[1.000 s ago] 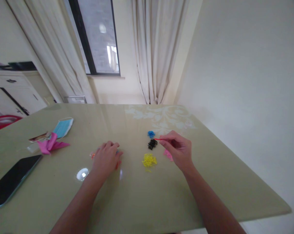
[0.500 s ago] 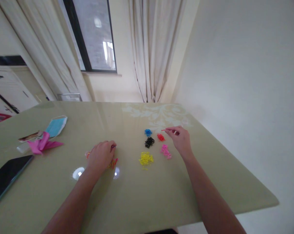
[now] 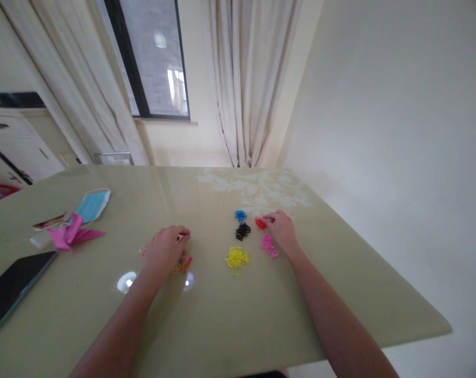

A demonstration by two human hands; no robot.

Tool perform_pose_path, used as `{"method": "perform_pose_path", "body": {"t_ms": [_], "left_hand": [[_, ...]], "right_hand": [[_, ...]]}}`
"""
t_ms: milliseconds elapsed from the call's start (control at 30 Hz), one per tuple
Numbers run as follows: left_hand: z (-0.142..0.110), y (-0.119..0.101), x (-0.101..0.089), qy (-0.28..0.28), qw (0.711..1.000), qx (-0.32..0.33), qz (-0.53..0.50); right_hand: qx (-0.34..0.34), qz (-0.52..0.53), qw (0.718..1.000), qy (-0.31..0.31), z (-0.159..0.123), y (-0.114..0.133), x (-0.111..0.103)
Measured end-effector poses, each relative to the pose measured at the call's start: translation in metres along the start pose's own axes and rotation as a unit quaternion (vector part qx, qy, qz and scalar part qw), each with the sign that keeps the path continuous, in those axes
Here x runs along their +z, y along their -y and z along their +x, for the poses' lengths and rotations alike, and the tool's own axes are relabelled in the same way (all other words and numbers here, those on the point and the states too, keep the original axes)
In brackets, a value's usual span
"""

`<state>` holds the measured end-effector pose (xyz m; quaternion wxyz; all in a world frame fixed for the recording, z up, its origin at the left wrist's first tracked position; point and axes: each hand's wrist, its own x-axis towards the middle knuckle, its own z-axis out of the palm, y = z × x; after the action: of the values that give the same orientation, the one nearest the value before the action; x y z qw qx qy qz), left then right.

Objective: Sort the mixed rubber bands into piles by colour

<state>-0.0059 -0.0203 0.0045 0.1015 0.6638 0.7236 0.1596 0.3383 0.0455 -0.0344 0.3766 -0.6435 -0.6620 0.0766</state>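
My right hand [image 3: 281,231] is pinched at the edge of a small pile of red rubber bands [image 3: 260,223], its fingertips touching the pile. A red band seems to be between those fingertips, hard to tell from the pile. My left hand [image 3: 166,248] is closed, fingertips curled together, over a mixed pile of coloured rubber bands [image 3: 181,265] that it partly hides. What it holds, if anything, is hidden. Between the hands lie piles of blue bands [image 3: 240,216], black bands [image 3: 242,231] and yellow bands [image 3: 237,257]. Pink bands [image 3: 269,247] lie just below my right hand.
A black phone [image 3: 17,286] lies at the table's left. Beyond it are a pink folded piece [image 3: 70,234], a blue face mask [image 3: 95,206] and a flat brownish item [image 3: 51,221]. The glossy table [image 3: 230,320] runs up to a white wall [image 3: 399,131] at right.
My right hand has moved left and slightly down, bringing the red band it held in the air to the red pile. My left hand has stayed nearly in place over the mixed pile.
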Motion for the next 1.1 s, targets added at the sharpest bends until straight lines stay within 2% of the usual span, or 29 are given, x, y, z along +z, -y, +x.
{"method": "perform_pose_path", "body": {"t_ms": [200, 367, 567, 833, 933, 1033, 1100], "left_hand": [[0.002, -0.001, -0.002, -0.019, 0.997, -0.003, -0.081], [0.005, -0.001, -0.002, -0.006, 0.984, -0.016, -0.176], [0.010, 0.006, 0.006, -0.014, 0.975, -0.012, -0.220], [0.008, 0.005, 0.006, -0.039, 0.965, 0.009, -0.259], [0.004, -0.004, 0.002, -0.034, 0.930, 0.044, -0.363], [-0.003, -0.019, -0.001, -0.007, 0.861, 0.059, -0.505], [-0.010, -0.029, -0.001, 0.006, 0.830, 0.062, -0.554]], "right_hand": [[-0.016, 0.004, 1.000, 0.005, -0.001, 0.012, -0.010], [-0.074, 0.032, 0.997, 0.015, -0.010, 0.032, -0.013], [-0.098, 0.056, 0.993, 0.038, -0.020, 0.048, -0.009], [-0.116, 0.066, 0.990, 0.041, -0.024, 0.052, -0.007], [-0.126, 0.080, 0.988, 0.038, -0.026, 0.055, -0.008], [-0.143, 0.119, 0.982, 0.035, -0.031, 0.064, -0.011], [-0.155, 0.165, 0.973, 0.043, -0.038, 0.073, -0.013]]}}
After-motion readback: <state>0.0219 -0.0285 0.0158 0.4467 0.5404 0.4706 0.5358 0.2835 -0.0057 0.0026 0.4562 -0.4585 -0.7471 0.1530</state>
